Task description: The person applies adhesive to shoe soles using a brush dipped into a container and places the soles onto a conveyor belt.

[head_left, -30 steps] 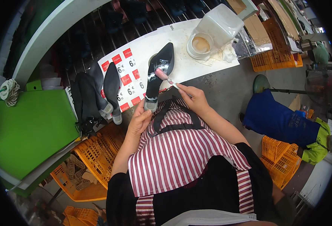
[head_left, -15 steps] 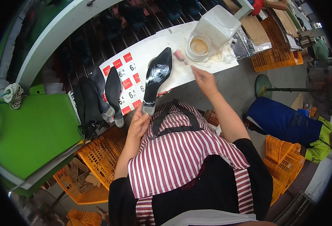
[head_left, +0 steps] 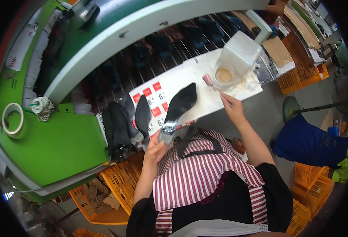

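My left hand [head_left: 154, 149] pinches the grey heel end of a black shoe sole [head_left: 185, 99]. The sole's pointed toe lies away from me over a white printed sheet [head_left: 205, 107], and its surface shines wet near the heel. My right hand [head_left: 234, 110] is closed on the thin handle of a small brush with a pinkish-red head [head_left: 208, 80]. That head is beside a round white tub [head_left: 221, 87] of pale tan liquid; whether it touches the rim I cannot tell. Several more black soles [head_left: 142, 114] lie left of the held one.
A translucent plastic jug [head_left: 241, 51] stands behind the tub, with a crumpled cloth [head_left: 253, 83] alongside. Beyond the sheet runs a rack of metal rods [head_left: 130, 59]. At left is a green table [head_left: 59, 150] with a tape roll [head_left: 12, 134]. Orange crates [head_left: 120, 179] sit below.
The whole view has shifted, so the bench appears lower and further right. The brush head is slightly nearer the tub. Both hands keep their holds.
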`<state>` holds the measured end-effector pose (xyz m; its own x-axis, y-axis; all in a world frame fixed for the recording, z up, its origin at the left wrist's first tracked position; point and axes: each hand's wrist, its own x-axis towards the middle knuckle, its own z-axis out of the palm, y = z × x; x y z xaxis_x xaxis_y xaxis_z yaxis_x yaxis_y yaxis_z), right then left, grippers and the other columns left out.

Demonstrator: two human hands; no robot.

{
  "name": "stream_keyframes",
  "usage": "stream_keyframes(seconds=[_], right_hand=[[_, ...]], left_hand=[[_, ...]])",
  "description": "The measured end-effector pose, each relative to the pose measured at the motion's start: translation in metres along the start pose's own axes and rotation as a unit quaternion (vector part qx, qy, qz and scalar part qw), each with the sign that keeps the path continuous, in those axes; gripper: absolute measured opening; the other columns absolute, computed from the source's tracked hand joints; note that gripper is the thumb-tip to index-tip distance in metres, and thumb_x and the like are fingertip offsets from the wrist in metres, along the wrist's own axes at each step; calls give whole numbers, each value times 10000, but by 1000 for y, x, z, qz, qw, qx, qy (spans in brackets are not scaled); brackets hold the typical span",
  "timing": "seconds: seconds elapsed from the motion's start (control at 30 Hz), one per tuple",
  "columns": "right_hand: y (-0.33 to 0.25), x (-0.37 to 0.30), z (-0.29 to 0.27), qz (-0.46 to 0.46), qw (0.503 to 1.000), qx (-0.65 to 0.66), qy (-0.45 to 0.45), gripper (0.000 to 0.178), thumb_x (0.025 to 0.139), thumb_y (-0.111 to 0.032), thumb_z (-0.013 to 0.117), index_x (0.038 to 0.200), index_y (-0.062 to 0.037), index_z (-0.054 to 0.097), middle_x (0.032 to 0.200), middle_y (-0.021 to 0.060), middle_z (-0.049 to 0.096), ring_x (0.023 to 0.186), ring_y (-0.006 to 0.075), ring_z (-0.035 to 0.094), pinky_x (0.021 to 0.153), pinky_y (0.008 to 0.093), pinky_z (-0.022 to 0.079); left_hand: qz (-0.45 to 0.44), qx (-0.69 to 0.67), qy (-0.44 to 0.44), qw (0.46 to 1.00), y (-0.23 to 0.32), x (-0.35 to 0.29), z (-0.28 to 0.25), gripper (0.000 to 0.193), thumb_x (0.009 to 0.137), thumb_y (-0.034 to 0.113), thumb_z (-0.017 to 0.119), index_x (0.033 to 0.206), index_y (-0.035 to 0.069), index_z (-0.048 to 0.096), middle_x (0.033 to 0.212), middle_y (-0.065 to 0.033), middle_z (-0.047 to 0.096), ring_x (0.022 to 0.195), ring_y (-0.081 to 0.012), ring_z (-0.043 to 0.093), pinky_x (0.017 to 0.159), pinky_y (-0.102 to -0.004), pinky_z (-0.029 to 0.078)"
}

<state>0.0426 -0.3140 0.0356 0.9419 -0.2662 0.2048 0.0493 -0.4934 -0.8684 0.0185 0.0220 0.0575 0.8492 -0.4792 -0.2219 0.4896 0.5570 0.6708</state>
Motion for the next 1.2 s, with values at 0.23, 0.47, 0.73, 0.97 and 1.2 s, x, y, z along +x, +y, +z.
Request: stream_keyframes(seconds=[0.23,0.47,0.73,0.97,1.2], right_hand=[[-26,-35,-17,39,998,56,18,236,861,-63,549,1069,36,602,964,172,657,888,170,628,777,254,466],[-46,-54,-12,57,993,90,45,238,853,-69,562,1061,37,610,939,155,665,856,140,619,761,253,471],[-53,-64,-13,75,988,121,66,232,848,-52,570,1062,24,619,914,101,669,808,90,588,716,223,461],[-53,-75,-12,82,981,146,102,241,859,-68,564,1073,32,609,937,108,664,835,108,591,741,231,456],[-39,-55,-12,76,991,78,75,265,887,-98,535,1097,57,580,937,74,640,830,89,547,745,230,442]], left_hand=[[136,24,-55,989,85,-14,37,818,654,208,734,1297,-81,316,1198,-146,495,1082,-233,500,889,-353,394],[329,84,-161,927,189,81,109,768,727,286,718,1276,-64,310,1110,-131,499,966,-179,499,806,-316,394],[268,-6,56,962,314,290,100,240,842,168,635,1028,50,540,957,-42,582,855,-152,555,676,-257,451],[296,276,296,865,307,308,115,404,779,172,690,1033,-90,518,996,-155,581,781,-203,586,562,-288,504],[458,435,186,753,282,207,113,664,754,304,715,1222,-74,434,1142,-161,561,1008,-198,528,909,-314,393]])
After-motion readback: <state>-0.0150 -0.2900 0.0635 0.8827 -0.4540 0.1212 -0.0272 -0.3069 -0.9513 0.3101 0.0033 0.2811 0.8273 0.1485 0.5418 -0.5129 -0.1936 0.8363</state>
